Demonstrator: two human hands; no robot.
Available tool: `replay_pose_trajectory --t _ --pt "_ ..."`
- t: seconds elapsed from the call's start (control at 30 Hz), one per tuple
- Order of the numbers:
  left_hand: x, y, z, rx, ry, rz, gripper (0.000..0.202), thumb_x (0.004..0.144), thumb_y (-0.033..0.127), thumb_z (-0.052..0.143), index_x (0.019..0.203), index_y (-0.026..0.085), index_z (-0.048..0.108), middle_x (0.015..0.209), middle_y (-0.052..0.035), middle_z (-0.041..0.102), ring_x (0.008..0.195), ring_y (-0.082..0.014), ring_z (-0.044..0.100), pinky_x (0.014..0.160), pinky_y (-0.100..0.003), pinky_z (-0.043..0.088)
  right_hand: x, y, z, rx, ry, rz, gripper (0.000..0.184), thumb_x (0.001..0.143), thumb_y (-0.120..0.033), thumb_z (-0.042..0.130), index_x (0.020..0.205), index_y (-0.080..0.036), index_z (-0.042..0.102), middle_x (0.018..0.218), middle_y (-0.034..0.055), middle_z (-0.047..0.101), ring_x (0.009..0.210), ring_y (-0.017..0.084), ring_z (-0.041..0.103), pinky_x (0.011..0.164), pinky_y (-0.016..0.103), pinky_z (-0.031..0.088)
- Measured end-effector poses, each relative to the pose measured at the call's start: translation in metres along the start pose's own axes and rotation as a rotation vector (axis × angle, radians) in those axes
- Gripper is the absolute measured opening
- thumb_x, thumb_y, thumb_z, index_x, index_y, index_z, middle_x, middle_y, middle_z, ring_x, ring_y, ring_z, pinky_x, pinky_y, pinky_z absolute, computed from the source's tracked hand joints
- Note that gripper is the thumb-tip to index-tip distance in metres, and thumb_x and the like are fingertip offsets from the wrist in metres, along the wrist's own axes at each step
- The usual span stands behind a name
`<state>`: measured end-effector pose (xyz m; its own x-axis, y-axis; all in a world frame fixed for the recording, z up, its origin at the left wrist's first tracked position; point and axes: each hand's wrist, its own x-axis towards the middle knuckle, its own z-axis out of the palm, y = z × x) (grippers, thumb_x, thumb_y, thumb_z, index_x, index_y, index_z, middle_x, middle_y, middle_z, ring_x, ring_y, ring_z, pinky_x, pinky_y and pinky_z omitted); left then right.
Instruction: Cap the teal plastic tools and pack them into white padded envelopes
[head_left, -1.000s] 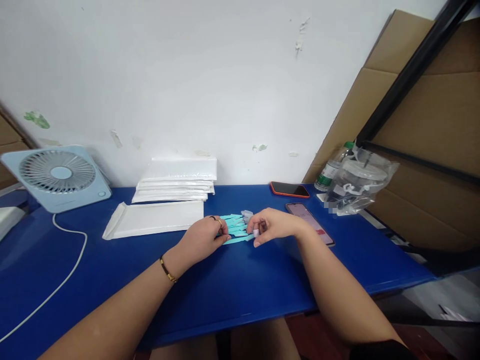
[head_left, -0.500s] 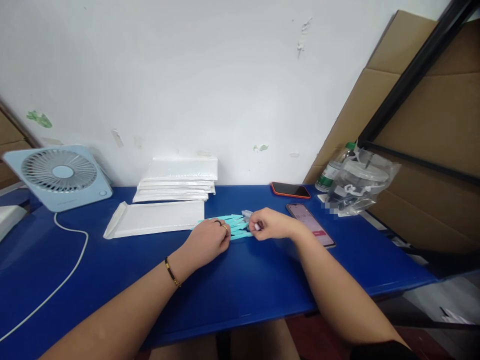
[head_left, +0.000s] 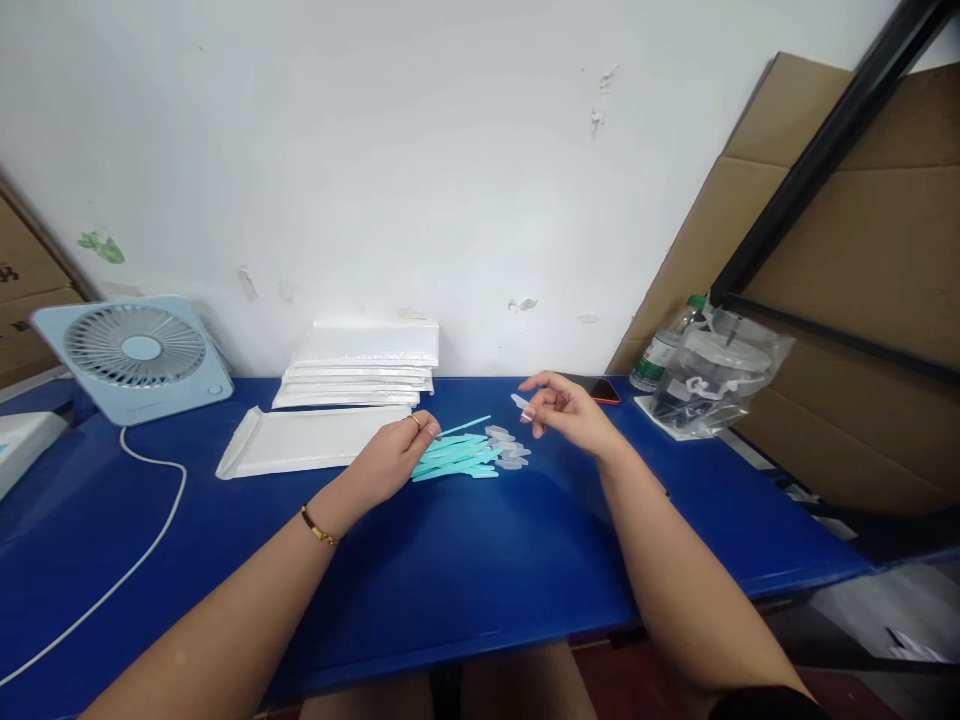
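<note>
My left hand [head_left: 394,450] pinches a thin teal eyebrow razor [head_left: 466,425] by its handle end. Its free end points up and to the right. Between the thumb and fingers of my right hand [head_left: 564,410] is a small translucent blade cap [head_left: 520,401], held apart from the razor. Below both hands lies a loose pile of teal eyebrow razors [head_left: 454,458] on the blue table [head_left: 450,560]. Several more translucent caps [head_left: 512,460] show at the pile's right end; whether they are fitted on razors I cannot tell.
A white padded mailer [head_left: 300,442] lies left of the pile, with stacked mailers [head_left: 360,365] behind. A blue fan [head_left: 139,350] stands far left, its white cable [head_left: 169,520] trailing forward. A phone [head_left: 604,390], a bottle [head_left: 660,350] and a bagged cup [head_left: 724,370] are at right.
Both hands have lifted off the pile and moved apart. The left now shows a razor and the right a cap. My right hand and forearm now cover the nearer phone.
</note>
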<state>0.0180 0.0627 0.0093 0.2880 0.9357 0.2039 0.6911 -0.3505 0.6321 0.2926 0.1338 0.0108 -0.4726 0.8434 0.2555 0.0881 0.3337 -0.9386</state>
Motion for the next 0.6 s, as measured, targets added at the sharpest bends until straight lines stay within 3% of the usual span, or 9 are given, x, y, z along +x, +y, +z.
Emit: replay_pose_trajectory --t 0.2,0.37,0.6 --pt "0.001 -0.004 0.003 0.052 0.075 -0.030 0.024 0.090 0.038 0.031 0.083 0.021 0.047 0.068 0.0020 0.051 0.060 -0.0140 0.047 0.057 -0.027 0.035 0.005 0.007 0.021 0.088 0.012 0.072 0.034 0.070 -0.040 0.071 0.090 -0.013 0.066 0.071 0.0058 0.070 0.066 0.017 0.067 0.061 0.028 0.053" --pt "0.001 -0.006 0.001 0.130 0.087 0.001 0.023 0.091 0.036 0.030 0.084 0.021 0.047 0.070 0.0007 0.054 0.062 -0.0156 0.049 0.058 -0.028 0.035 0.006 0.008 0.030 0.095 0.046 0.126 0.034 0.073 -0.047 0.065 0.071 -0.014 0.062 0.057 0.0016 0.063 0.044 0.012 0.059 0.042 0.021 0.041" --pt "0.003 -0.002 -0.003 0.182 0.056 0.032 0.021 0.090 0.032 0.032 0.083 0.021 0.049 0.068 -0.0001 0.054 0.063 -0.0162 0.049 0.058 -0.027 0.035 0.005 0.006 0.024 -0.049 -0.069 0.101 0.029 0.075 -0.042 0.063 0.067 -0.014 0.060 0.051 -0.0022 0.055 0.040 0.007 0.048 0.043 0.020 0.038"
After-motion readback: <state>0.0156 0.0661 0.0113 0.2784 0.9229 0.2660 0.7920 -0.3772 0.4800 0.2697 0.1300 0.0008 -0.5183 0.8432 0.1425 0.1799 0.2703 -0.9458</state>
